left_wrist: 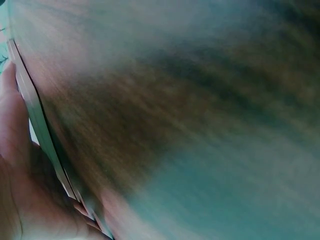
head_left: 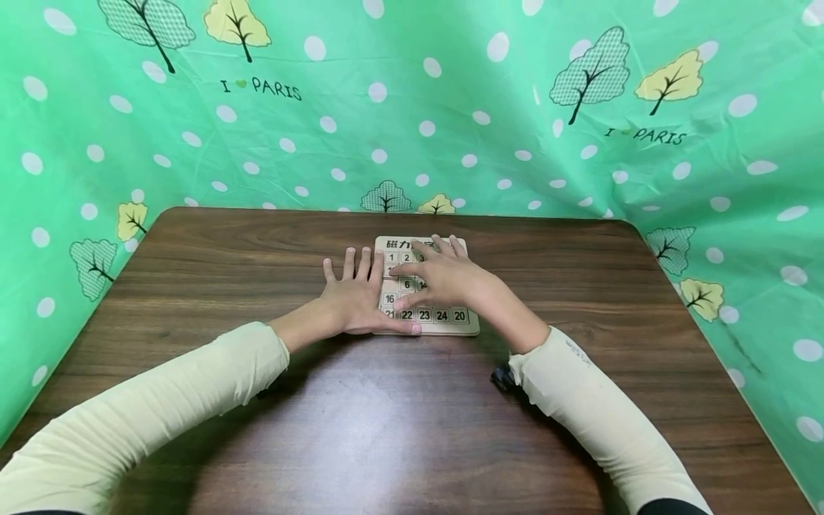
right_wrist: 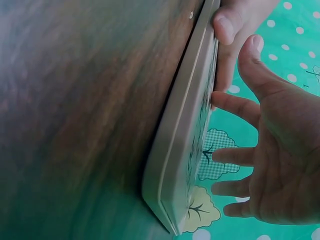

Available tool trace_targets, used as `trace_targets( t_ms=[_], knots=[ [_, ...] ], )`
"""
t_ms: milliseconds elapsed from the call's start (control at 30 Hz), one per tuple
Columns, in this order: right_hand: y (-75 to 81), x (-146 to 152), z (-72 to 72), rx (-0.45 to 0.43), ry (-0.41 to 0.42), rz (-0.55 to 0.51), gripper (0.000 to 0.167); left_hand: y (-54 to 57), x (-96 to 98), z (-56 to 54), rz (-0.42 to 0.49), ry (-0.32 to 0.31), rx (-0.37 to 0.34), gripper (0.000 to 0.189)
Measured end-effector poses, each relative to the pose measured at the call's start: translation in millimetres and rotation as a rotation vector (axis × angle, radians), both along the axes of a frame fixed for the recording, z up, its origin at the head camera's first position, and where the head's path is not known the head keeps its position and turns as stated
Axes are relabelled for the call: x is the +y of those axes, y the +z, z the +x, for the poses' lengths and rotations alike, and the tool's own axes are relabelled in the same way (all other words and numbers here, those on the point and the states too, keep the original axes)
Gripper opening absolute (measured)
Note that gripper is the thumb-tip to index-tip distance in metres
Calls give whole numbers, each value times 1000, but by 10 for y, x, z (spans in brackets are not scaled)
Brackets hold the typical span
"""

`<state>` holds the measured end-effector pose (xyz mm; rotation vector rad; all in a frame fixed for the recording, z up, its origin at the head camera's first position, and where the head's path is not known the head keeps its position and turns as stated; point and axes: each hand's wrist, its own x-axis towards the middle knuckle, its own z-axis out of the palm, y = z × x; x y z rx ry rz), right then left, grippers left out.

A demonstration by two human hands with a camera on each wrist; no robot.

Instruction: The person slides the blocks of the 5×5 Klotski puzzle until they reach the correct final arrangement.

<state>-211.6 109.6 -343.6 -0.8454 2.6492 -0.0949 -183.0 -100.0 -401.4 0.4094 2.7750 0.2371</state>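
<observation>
A pale number slide puzzle (head_left: 444, 330) lies flat on the table, with numbered square tiles under a printed heading. My left hand (head_left: 350, 297) rests against its left side, fingers spread straight and thumb along the front edge. Over the tiles reaches my right hand (head_left: 453, 280), fingers extended; its index fingertip touches the left part of the tile field. Several tiles are hidden beneath it. In the right wrist view the puzzle's edge (right_wrist: 175, 150) appears side-on, the right palm (right_wrist: 290, 130) hovering over the face. The left wrist view catches part of the left hand (left_wrist: 25, 200) beside the board.
A dark brown wooden table (head_left: 360, 422) carries the puzzle. Behind and at both sides hangs a green dotted cloth (head_left: 399, 107) with printed trees. Pale sleeves cover both forearms, and a small black object (head_left: 502, 378) shows at the right cuff.
</observation>
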Motion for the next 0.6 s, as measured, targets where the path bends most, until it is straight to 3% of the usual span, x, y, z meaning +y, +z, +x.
trace_targets(
  t_ms=[300, 467, 600],
  knots=[
    [-42, 196, 0, 14, 31, -86, 71, -4, 20, 4, -5, 7, -9, 168],
    [49, 243, 94, 4, 29, -82, 62, -6, 16, 4, -6, 12, -6, 168],
    [49, 226, 114, -15, 26, -73, 64, -14, 9, -2, 0, 14, 0, 168]
  ],
)
